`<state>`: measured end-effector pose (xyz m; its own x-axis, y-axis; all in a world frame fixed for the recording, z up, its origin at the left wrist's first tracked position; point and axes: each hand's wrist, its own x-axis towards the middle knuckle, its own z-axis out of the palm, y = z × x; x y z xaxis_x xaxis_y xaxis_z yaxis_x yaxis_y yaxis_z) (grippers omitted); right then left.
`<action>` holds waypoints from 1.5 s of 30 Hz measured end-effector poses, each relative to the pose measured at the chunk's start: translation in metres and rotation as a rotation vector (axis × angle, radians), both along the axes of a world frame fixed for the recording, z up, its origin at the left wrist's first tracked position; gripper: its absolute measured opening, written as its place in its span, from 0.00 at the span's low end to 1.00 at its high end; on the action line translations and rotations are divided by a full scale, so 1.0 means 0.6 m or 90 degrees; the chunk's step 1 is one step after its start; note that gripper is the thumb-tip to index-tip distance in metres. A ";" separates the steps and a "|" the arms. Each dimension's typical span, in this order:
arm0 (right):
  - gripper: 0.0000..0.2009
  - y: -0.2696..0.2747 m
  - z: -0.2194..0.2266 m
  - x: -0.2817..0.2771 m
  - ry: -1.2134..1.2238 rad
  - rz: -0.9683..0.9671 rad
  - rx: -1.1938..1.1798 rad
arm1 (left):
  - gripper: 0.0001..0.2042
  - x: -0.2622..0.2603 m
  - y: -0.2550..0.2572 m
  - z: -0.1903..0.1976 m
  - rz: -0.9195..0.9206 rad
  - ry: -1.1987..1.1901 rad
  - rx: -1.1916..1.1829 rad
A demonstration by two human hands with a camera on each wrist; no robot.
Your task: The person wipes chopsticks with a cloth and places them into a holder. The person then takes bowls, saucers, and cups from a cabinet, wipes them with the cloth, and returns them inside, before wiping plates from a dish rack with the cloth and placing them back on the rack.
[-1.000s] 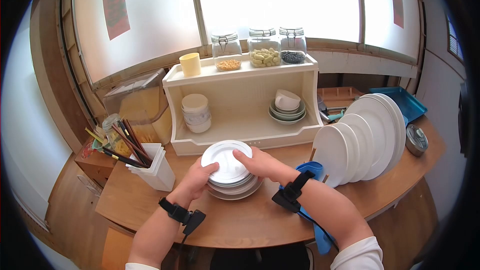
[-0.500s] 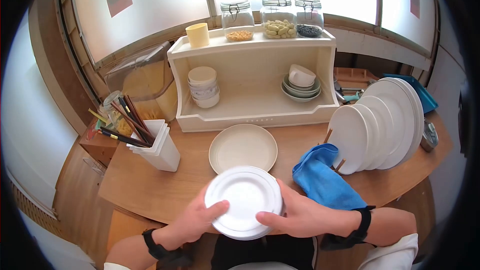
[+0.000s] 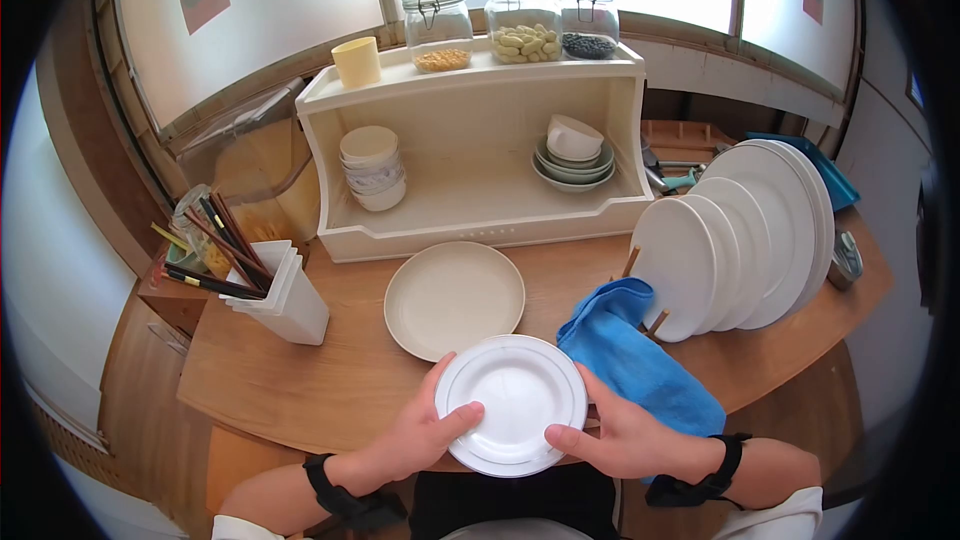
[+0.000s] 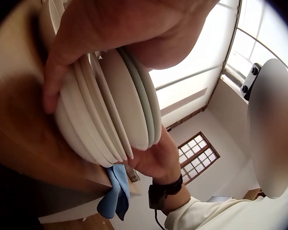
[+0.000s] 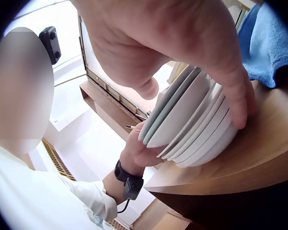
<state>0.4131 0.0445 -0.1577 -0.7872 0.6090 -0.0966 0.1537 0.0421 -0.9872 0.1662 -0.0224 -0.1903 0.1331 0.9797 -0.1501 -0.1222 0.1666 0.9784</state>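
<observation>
In the head view, we see both hands at the near edge of the table point(image 3: 240, 380), holding a stack of dishes point(image 3: 511, 405) between them. The left hand point(image 3: 415, 437) grips the left side and the right hand point(image 3: 635, 432) grips the right side. Each thumb presses on the upper rim, and the grip is as wide as the stack. The other fingers are mostly hidden there, under or behind the dishes.

From above, we can make out little more than the round white top plate. The two wrist views show us its depth: several pale dishes lie one on another, and a pale green one is near the top. We cannot count them surely, because the hands cover a part. In the right wrist view, the right fingers reach around the lower side. Whether the bottom dish touches the table, we cannot tell.

Just beyond the stack, a larger cream plate point(image 3: 454, 302) lies flat. To the right is a blue cloth point(image 3: 650, 360), partly behind the right hand; the left wrist view shows its end hanging below the table edge. Farther right, white plates point(image 3: 675, 270) stand on their edges, overlapping, so the back ones are only partly seen. On the far side is a cream shelf point(image 3: 480, 230) with bowls inside, and three jars point(image 3: 525, 28) on its top. At left, a white holder point(image 3: 290, 300) keeps dark sticks; their lower ends are hidden. A barred window point(image 4: 198, 157) shows clearly in the left wrist view.
</observation>
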 end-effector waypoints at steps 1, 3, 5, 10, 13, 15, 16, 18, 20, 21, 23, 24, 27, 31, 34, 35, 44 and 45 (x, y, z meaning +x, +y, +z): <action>0.38 -0.002 -0.003 0.003 -0.001 -0.001 -0.003 | 0.38 0.000 0.001 0.008 0.016 0.026 -0.028; 0.34 -0.008 -0.006 0.010 0.056 -0.066 -0.080 | 0.39 -0.007 0.002 0.014 0.033 0.050 -0.059; 0.31 -0.007 -0.001 0.042 -0.050 -0.079 0.171 | 0.36 -0.025 -0.001 0.015 0.085 -0.001 -0.141; 0.27 0.014 -0.007 0.101 -0.348 -0.134 0.897 | 0.32 -0.119 -0.004 -0.016 0.228 0.240 0.053; 0.27 0.013 -0.027 0.105 -0.504 -0.205 0.784 | 0.32 -0.171 0.055 -0.054 0.297 0.414 0.064; 0.27 0.025 -0.038 0.112 -0.533 -0.169 0.673 | 0.34 -0.183 0.085 -0.039 0.332 0.405 -0.009; 0.27 0.032 -0.042 0.112 -0.569 -0.146 0.556 | 0.35 -0.174 0.104 -0.023 0.341 0.337 -0.057; 0.27 0.033 -0.053 0.114 -0.531 -0.129 0.604 | 0.34 -0.169 0.137 -0.020 0.331 0.372 -0.079; 0.25 0.040 -0.032 0.108 -0.462 -0.147 0.669 | 0.34 -0.177 0.158 -0.027 0.311 0.399 -0.093; 0.25 0.044 -0.017 0.106 -0.463 -0.142 0.683 | 0.31 -0.180 0.165 -0.031 0.246 0.361 -0.087; 0.26 0.046 0.013 0.106 -0.340 -0.248 0.743 | 0.29 -0.189 0.180 -0.047 0.183 0.317 -0.077; 0.24 0.043 0.040 0.106 -0.336 -0.258 0.703 | 0.25 -0.196 0.185 -0.057 0.184 0.209 -0.107; 0.23 0.059 0.063 0.089 -0.160 -0.453 0.830 | 0.20 -0.205 0.187 -0.060 0.269 0.022 -0.129; 0.23 0.075 0.118 0.067 -0.060 -0.432 0.852 | 0.16 -0.188 0.173 -0.020 0.456 -0.119 -0.002; 0.24 0.090 0.168 0.000 0.013 -0.359 0.948 | 0.16 -0.154 0.178 0.016 0.494 -0.219 0.136; 0.25 0.094 0.182 -0.024 0.038 -0.287 1.003 | 0.16 -0.143 0.179 0.027 0.510 -0.243 0.206; 0.17 0.102 0.189 -0.212 0.106 0.026 1.144 | 0.25 -0.017 0.069 0.139 0.353 -0.370 0.388; 0.13 0.098 0.190 -0.218 0.112 0.086 1.168 | 0.25 -0.018 0.062 0.141 0.356 -0.370 0.392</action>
